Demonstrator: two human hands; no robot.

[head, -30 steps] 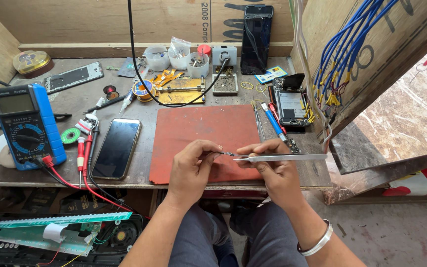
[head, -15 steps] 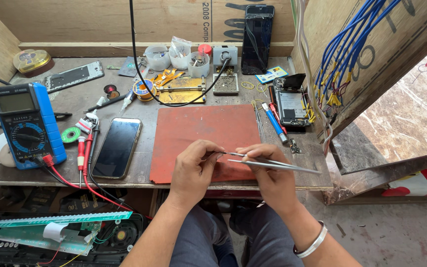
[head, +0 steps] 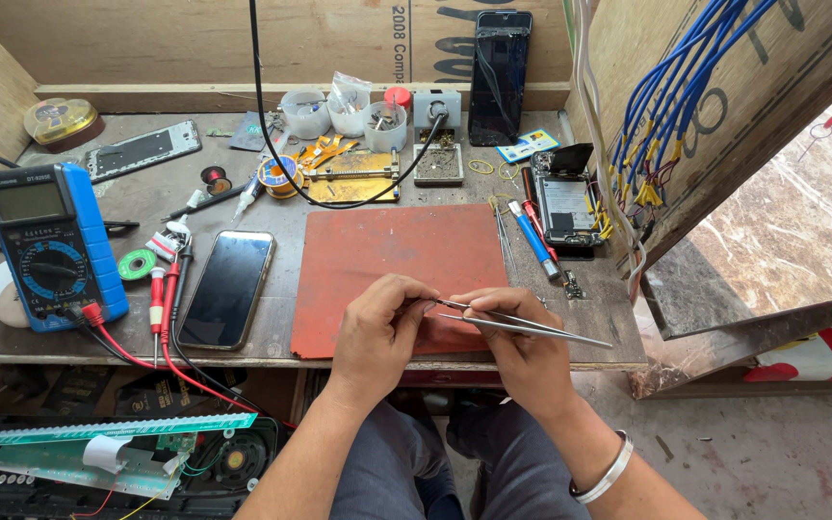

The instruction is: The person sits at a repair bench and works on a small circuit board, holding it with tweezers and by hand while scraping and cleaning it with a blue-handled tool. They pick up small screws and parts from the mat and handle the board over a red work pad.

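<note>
I am looking down at the bench and, starting at nine o'clock, a blue multimeter is lying with its red probe leads trailing beside a dark smartphone lying screen up. Toward the centre, the red work mat is sitting bare, and my left hand is hovering over its six-o'clock edge, thumb and forefinger closed on something too small for me to identify at the tweezer tips. My right hand is pinching the steel tweezers, whose prongs are pointing toward nine o'clock into the left fingertips while the tail is sticking out toward three o'clock. I judge this to be a fine-handling step, passing or gripping a tiny part between fingertips and tweezers; the next move is calling for steady pressure and a slow, level carry. At two o'clock an opened phone body is lying beside a blue-handled screwdriver.
</note>
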